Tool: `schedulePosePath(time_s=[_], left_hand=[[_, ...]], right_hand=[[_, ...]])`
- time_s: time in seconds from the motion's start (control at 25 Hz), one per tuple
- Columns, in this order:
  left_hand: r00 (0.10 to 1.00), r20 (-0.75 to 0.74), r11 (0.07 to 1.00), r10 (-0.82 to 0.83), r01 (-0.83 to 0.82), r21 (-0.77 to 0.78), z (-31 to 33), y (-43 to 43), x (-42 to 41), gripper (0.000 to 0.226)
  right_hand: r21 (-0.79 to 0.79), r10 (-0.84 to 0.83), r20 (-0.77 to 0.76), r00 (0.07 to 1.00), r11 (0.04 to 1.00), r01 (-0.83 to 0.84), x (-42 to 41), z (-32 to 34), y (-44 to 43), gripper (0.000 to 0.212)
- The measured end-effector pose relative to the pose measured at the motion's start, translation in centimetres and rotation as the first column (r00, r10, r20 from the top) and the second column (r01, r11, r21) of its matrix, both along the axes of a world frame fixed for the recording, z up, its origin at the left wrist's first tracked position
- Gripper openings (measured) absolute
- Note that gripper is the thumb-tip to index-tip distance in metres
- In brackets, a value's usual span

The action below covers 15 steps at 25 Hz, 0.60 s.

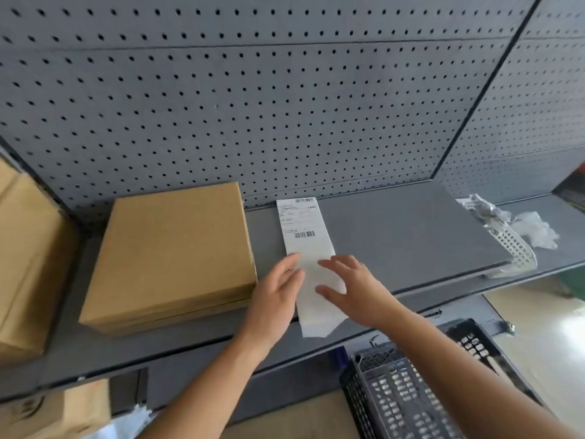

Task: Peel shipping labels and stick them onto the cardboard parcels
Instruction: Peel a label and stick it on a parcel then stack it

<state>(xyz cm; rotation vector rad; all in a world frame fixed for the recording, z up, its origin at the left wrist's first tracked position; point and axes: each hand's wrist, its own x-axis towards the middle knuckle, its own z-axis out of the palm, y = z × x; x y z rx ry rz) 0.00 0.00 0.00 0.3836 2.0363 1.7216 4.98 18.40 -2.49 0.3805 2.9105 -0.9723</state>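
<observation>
A long white strip of shipping labels (305, 236) lies on the grey shelf (395, 236), printed with barcodes at its far end. Its near end hangs over the shelf's front edge. My left hand (275, 296) rests at the strip's left edge, fingers spread. My right hand (351, 286) hovers over the strip's middle, fingers apart, holding nothing. A flat square cardboard parcel (172, 251) lies just left of the strip, its top bare. A larger cardboard box (25, 267) stands at the far left.
A grey pegboard wall (285, 106) backs the shelf. Crumpled clear plastic and a white perforated strip (512, 236) lie at the shelf's right end. A black plastic crate (421, 384) sits below at the right. Another cardboard box (57, 410) is at the lower left.
</observation>
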Motion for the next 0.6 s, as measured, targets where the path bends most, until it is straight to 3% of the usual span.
schedulePosePath(time_s=[0.08,0.16,0.36,0.6], left_hand=[[0.999,0.044,1.000,0.015,-0.015,0.008,-0.4,0.6,-0.5,0.042],[0.997,0.069,0.999,0.033,-0.034,0.005,-1.0,1.0,-0.9,0.043],[0.989,0.119,0.995,0.084,-0.078,-0.058,-1.7,1.8,-1.6,0.044],[0.964,0.195,0.984,0.178,-0.175,-0.032,-0.6,2.6,-2.1,0.024]], right_hand=[[0.232,0.152,0.107,0.983,0.957,-0.173,0.1,-0.5,0.3,0.075],[0.300,0.227,0.133,0.965,0.919,-0.257,0.7,-1.2,0.3,0.075],[0.297,0.130,-0.135,0.982,0.951,-0.085,1.2,-2.4,0.3,0.027],[0.231,0.012,-0.317,0.948,0.971,0.066,2.2,-1.3,-0.1,0.023]])
